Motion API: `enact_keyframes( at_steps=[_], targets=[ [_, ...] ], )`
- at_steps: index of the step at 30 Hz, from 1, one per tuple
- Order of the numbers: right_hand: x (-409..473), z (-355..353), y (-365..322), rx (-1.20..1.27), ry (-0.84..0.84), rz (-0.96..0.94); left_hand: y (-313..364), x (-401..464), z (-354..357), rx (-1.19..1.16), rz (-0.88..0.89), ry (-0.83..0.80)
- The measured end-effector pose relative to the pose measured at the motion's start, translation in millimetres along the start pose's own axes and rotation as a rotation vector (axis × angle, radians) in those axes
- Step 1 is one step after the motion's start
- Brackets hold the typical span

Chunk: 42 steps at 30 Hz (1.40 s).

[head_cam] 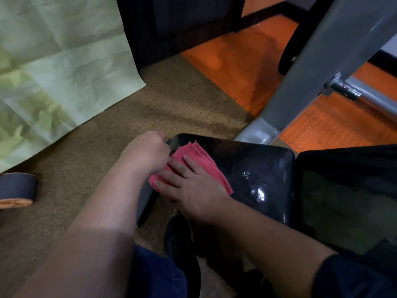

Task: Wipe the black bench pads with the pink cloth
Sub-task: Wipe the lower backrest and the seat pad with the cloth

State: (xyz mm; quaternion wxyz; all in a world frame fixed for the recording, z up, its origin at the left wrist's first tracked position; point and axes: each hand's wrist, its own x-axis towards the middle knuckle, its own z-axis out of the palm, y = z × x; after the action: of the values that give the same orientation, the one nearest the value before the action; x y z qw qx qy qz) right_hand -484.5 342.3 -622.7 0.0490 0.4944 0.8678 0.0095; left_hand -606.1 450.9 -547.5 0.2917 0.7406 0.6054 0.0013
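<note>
A folded pink cloth [199, 160] lies on the left end of a glossy black bench pad [253, 175]. My right hand [193, 188] lies flat on the cloth with straight, spread fingers, pressing it onto the pad. My left hand [148, 151] curls round the pad's left edge, beside the cloth; its fingertips are hidden behind the edge. A second black pad [348, 194] adjoins on the right, separated by a narrow gap.
A grey steel frame post [311, 67] with a chrome bar [369, 100] rises behind the pads. Brown carpet and orange flooring [242, 59] surround the bench. A pale green sheet [60, 67] hangs at left, a grey roll [17, 188] lies on the floor. My black shoe [180, 239] stands below the pad.
</note>
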Motion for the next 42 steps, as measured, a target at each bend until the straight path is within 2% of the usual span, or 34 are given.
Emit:
enact_keyframes(
  at_steps=[5, 9, 13, 18, 21, 23, 25, 27, 29, 30, 32, 36, 39, 42],
  targets=[
    [-21.3, -0.9, 15.9, -0.041, -0.003, -0.145, 4.0, -3.7, 1.1, -0.006, 0.002, -0.012],
    [-6.3, -7.4, -7.3, 0.011, -0.029, 0.032, 5.4, -3.2, 0.6, 0.001, 0.003, -0.016],
    [-15.7, -13.1, 3.1, -0.087, -0.117, -0.129, 7.0, -5.6, 1.1, 0.028, 0.009, -0.03],
    [-12.7, -14.5, -11.8, -0.175, -0.218, -0.087, 9.3, -3.9, -0.5, -0.004, -0.002, -0.047],
    [-23.7, -12.3, -6.7, -0.186, -0.209, -0.217, 13.2, -8.3, -0.6, -0.019, 0.006, -0.032],
    [-34.6, -12.8, 4.3, 0.018, -0.075, -0.23, 14.1, -13.7, -2.6, -0.058, -0.002, -0.028],
    [-39.9, -24.6, 7.3, 0.3, 0.113, -0.104, 15.0, -17.8, -4.8, -0.122, -0.02, -0.027],
    [-42.4, -50.9, 3.6, 0.7, 0.328, 0.218, 18.6, -25.2, -6.3, -0.231, -0.025, -0.013],
    [-47.2, -83.3, 0.0, 1.259, 0.471, 0.577, 24.3, -35.4, -6.5, -0.42, -0.032, 0.004],
    [-52.5, -95.2, 1.0, 1.482, 0.53, 0.693, 28.4, -42.7, -6.7, -0.55, -0.04, -0.007],
    [-65.3, -114.7, 5.3, 1.689, 0.647, 0.818, 43.9, -66.4, -9.5, -0.834, -0.052, -0.079],
    [-98.0, -145.8, 3.2, 2.141, 0.843, 0.811, 81.1, -124.1, -18.0, -1.343, -0.018, -0.292],
    [-126.4, -171.7, 3.0, 2.314, 0.928, 0.737, 107.4, -158.1, -20.0, -1.344, 0.098, -0.393],
    [-157.4, -195.7, 6.6, 2.359, 1.05, 0.762, 141.8, -183.1, -25.0, -1.224, 0.216, -0.257]
  ],
)
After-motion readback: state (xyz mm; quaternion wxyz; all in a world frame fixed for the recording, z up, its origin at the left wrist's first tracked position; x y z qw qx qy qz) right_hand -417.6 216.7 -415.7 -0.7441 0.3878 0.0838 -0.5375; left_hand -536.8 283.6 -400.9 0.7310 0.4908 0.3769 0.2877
